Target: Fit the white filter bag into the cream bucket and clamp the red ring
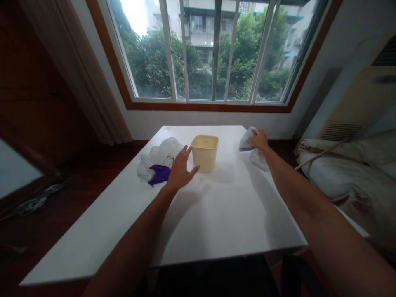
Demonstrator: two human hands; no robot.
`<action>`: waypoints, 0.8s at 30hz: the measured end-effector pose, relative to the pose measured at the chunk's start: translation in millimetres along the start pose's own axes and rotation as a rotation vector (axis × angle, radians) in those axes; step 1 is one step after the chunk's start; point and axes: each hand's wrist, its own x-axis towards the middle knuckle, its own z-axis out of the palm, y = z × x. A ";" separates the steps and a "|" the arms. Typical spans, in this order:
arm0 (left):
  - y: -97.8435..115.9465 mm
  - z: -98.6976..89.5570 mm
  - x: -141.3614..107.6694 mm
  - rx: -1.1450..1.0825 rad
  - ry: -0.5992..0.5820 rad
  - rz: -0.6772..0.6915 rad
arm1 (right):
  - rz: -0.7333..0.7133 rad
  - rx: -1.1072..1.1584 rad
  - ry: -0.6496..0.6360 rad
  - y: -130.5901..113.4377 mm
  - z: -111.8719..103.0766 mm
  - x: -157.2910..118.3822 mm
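Note:
A pale yellow square bin (204,154) stands upright on the white table (229,218). My left hand (181,169) is at the bin's left side, fingers spread, holding nothing; whether its fingertips touch the bin I cannot tell. Just left of that hand lie a crumpled white plastic bag (163,150) and a purple cloth (159,174). Near the table's right edge, the fingers of my right hand (259,139) are closed on a whitish bag (246,140) with a dark purple strip low on it. Part of the whitish material trails below that hand.
Beyond the table is a window (207,108) with a wooden frame. Covered bundles and a thin stick (321,154) are at the right, beside a cream appliance (355,103). A curtain (93,95) hangs at the left. A dark chair part is at the near edge.

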 end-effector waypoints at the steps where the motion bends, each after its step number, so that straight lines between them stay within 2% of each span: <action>1: 0.3 3.5 -1.8 -0.008 -0.013 0.005 | 0.000 0.050 0.007 -9.5 -5.2 11.0; 5: -1.6 14.3 -6.1 -0.035 -0.031 0.053 | -0.212 0.227 0.104 -56.8 -30.0 42.5; 8: -1.4 17.1 -5.7 -0.051 -0.015 0.061 | -0.397 0.327 0.088 -94.8 -43.7 47.1; 11: 1.5 15.6 -4.4 -0.040 -0.009 0.015 | -0.539 0.380 0.005 -130.5 -46.2 33.9; 15: 4.4 14.4 -4.7 -0.024 0.007 -0.003 | -0.648 0.258 -0.244 -168.3 -36.0 -3.7; 17: 3.9 15.9 -5.6 -0.022 0.013 0.022 | -0.688 0.134 -0.383 -179.6 -28.5 -22.7; 19: 2.3 17.8 -6.3 -0.028 0.021 0.042 | -0.699 0.029 -0.451 -185.2 -20.4 -36.8; 24: 3.4 16.2 -5.4 -0.070 0.045 0.058 | -0.562 -0.175 -0.461 -183.5 0.0 -49.3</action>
